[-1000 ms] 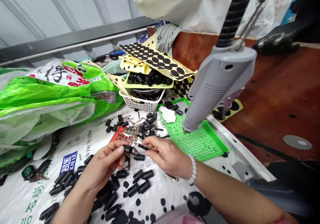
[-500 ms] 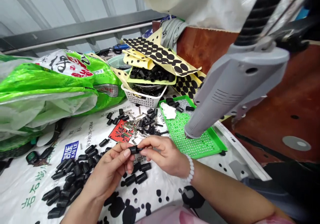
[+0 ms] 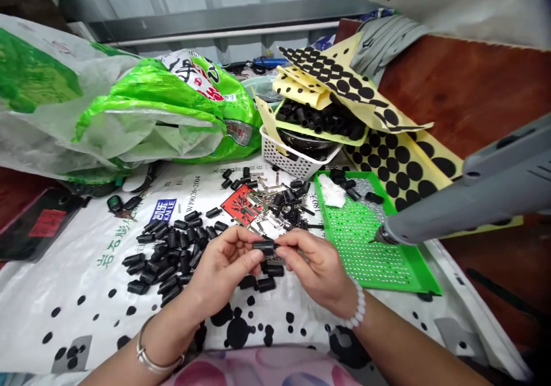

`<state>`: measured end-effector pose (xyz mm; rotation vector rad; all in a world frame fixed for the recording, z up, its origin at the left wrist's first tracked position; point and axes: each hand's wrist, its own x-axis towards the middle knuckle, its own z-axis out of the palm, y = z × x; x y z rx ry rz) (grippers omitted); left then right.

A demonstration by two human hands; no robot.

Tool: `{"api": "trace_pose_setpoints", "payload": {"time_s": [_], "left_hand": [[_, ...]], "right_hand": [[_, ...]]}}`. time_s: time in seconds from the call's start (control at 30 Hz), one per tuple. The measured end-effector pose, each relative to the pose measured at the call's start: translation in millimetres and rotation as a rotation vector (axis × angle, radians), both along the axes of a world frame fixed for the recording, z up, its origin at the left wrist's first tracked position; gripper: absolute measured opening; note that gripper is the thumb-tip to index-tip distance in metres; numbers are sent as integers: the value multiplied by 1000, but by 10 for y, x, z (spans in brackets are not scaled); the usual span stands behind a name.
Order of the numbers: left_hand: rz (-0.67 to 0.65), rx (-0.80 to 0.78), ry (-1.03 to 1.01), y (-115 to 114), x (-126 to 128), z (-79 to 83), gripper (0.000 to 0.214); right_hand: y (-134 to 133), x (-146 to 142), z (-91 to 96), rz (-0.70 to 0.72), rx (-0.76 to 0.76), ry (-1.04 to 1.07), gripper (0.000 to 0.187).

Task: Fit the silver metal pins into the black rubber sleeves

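Left hand (image 3: 221, 266) and right hand (image 3: 317, 272) pinch a black rubber sleeve (image 3: 264, 247) in their fingertips, one at each end. Its long axis runs left-right, midway between the hands, above loose sleeves (image 3: 172, 254) on the sack-covered worktop (image 3: 73, 311).

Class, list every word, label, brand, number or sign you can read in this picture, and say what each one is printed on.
"KAI LE", with 凯乐 above it: blue label on the white printed sack.
"W19026-2004": printed on the same sack.
Red sign on the sack: black symbol, any small print unreadable.
Other Chinese print on the sack: too small or hidden to read reliably.
Green plastic bag: Chinese characters and a grey label, too folded to read.
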<state>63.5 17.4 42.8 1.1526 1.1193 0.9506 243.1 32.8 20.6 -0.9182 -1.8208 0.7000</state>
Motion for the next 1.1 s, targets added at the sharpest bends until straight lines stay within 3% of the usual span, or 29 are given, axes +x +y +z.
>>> {"api": "trace_pose_setpoints", "payload": {"time_s": [0.1,0.17,0.23,0.37,0.53,0.67,0.9,1.0,1.1], "left_hand": [[5,97,171,-31,-54,4,19],[-4,132,243,-33,-83,-3,19],[-18,95,228,-20,-94,-11,19],[-87,-116,-17,19,-64,-17,22],[-106,-359,-153,39,-25,-17,34],[-91,-289,-93,22,-34,-32,31],[-37,-199,-130,17,-34,-61,23],[-23,-228,-113,29,-96,-63,26],[16,-207,43,26,-242,-73,30]], "right_hand": [[-14,-24,-25,82,-220,78,6],[-22,-29,-26,95,-238,79,7],[-30,-27,-14,53,-95,9,7],[-53,-26,9,17,212,-111,7],[-80,-33,1,36,338,-215,11],[-90,-44,-5,31,248,-117,10],[-78,-103,-22,72,-196,84,8],[-16,-25,-7,118,-234,96,22],[105,162,43,-39,-109,3,28]]}}
